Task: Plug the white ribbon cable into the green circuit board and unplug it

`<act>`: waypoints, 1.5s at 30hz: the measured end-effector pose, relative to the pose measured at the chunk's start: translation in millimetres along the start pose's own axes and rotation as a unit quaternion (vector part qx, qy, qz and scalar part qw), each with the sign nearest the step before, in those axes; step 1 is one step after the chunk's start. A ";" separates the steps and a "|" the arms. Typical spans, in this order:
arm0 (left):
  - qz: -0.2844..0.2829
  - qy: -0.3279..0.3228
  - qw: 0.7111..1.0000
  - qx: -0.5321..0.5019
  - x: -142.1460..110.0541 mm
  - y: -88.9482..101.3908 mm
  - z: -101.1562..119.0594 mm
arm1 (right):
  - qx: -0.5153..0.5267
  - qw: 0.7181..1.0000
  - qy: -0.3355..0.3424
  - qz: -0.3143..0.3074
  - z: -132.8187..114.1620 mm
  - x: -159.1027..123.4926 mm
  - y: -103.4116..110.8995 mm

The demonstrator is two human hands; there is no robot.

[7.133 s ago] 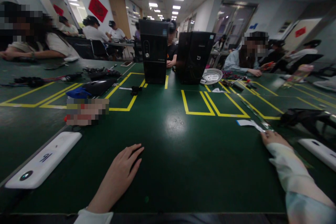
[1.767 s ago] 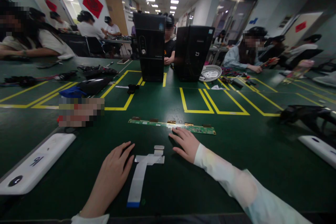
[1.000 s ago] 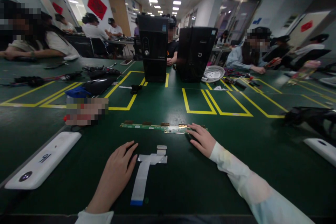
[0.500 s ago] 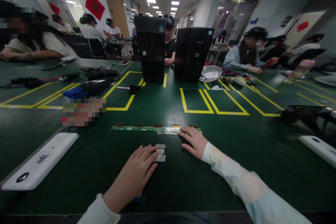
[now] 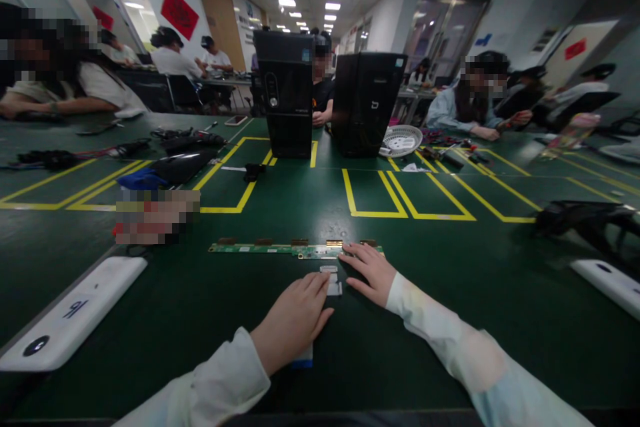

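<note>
A long narrow green circuit board (image 5: 250, 249) lies crosswise on the green table, with brown and gold tabs along its far edge. My right hand (image 5: 371, 272) lies on the board's right end, fingers stretched out and apart from the thumb. Nearer me, a white flat ribbon cable (image 5: 334, 288) sits below the board, its far connector end a short gap from it. My left hand (image 5: 296, 312) covers the cable's middle, fingers close together on it near the connector. The cable's blue-tipped near end shows under the wrist. Contact beneath the left palm is hidden.
Two black computer towers (image 5: 287, 100) stand at the back, with a white basket (image 5: 401, 140) beside them. A white device (image 5: 75, 313) lies at left, another (image 5: 607, 280) at right near a black object (image 5: 585, 223). Yellow tape (image 5: 380, 213) marks the table; people sit around it.
My left hand has moved right and slightly away from me, and the ribbon cable has moved with it, closer to the board. My right hand has stayed on the board.
</note>
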State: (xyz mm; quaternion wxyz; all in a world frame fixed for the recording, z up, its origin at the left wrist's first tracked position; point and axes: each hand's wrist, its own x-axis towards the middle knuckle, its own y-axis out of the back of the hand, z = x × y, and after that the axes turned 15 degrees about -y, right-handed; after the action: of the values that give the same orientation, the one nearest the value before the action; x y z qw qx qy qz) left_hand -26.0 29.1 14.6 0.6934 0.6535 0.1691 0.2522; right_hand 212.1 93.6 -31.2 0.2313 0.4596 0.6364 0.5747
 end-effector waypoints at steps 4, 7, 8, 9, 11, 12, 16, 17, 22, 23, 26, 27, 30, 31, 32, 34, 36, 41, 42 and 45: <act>0.052 -0.010 0.998 -0.018 2.9 -8.2 -5.5 | 0.000 1.000 -0.001 -0.009 -1.4 0.0 3.7; 0.073 -0.014 0.996 -0.044 3.7 -10.6 -6.0 | 0.003 1.000 -0.005 -0.015 -2.0 -0.4 5.2; 0.076 -0.016 0.995 -0.055 4.1 -10.8 -5.7 | 0.004 1.000 -0.005 -0.016 -2.2 -0.6 5.4; 0.077 -0.017 0.995 -0.066 4.5 -10.9 -5.3 | 0.004 1.000 -0.006 -0.016 -2.3 -0.9 5.6; 0.071 -0.017 0.994 -0.084 5.5 -10.3 -4.3 | 0.004 1.000 -0.006 -0.014 -2.5 -1.5 5.9; 0.064 -0.014 0.994 -0.090 6.0 -9.6 -3.9 | 0.004 1.000 -0.007 -0.013 -2.6 -1.9 6.0; 0.036 0.003 0.995 -0.090 6.7 -5.9 -2.5 | 0.005 1.000 -0.002 -0.016 -3.5 -3.3 7.0; 0.034 0.003 0.996 -0.085 6.7 -5.3 -2.4 | 0.005 1.000 -0.001 -0.016 -3.8 -3.6 7.3; 0.036 -0.011 0.997 -0.060 7.0 -8.8 -3.6 | 0.001 1.000 -0.003 -0.013 -5.4 -4.3 8.6; 0.041 -0.015 0.997 -0.056 7.3 -10.5 -4.1 | 0.001 1.000 -0.004 -0.013 -5.6 -4.4 8.8; 0.051 -0.022 0.998 -0.041 8.6 -14.7 -5.1 | 0.003 1.000 -0.002 -0.013 -5.7 -4.5 9.2; 0.050 -0.023 0.998 -0.035 9.0 -15.6 -5.2 | 0.004 1.000 -0.002 -0.012 -5.6 -4.5 9.2; 0.047 -0.025 0.998 -0.023 9.9 -16.5 -4.8 | 0.004 1.000 -0.002 -0.012 -5.6 -4.6 9.1; 0.049 -0.025 0.998 -0.022 10.0 -16.5 -4.5 | 0.004 1.000 -0.004 -0.013 -5.6 -4.7 9.0; 0.053 -0.024 0.998 -0.022 10.1 -16.3 -4.3 | 0.004 1.000 -0.005 -0.014 -5.7 -4.8 8.9; 0.060 -0.019 0.998 -0.021 10.1 -16.1 -3.8 | 0.005 1.000 -0.006 -0.015 -5.7 -4.9 8.7; 0.060 -0.014 0.998 -0.018 10.0 -16.0 -3.4 | 0.005 1.000 -0.005 -0.013 -5.8 -4.9 8.6; 0.049 0.000 0.999 -0.017 10.4 -17.1 -3.2 | 0.010 1.000 -0.003 -0.009 -5.5 -4.4 8.8; 0.049 0.004 0.999 -0.017 10.5 -17.5 -3.3 | 0.011 1.000 -0.003 -0.011 -5.6 -4.4 8.9; 0.054 0.006 0.998 -0.020 10.5 -19.4 -4.0 | 0.016 1.000 -0.005 -0.017 -5.7 -4.9 8.9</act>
State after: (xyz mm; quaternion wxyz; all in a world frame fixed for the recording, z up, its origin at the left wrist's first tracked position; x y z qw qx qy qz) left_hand -17.2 38.1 -4.0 0.6907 0.6464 0.1325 0.2960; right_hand 212.5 85.7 -22.6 0.2371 0.4550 0.6523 0.5579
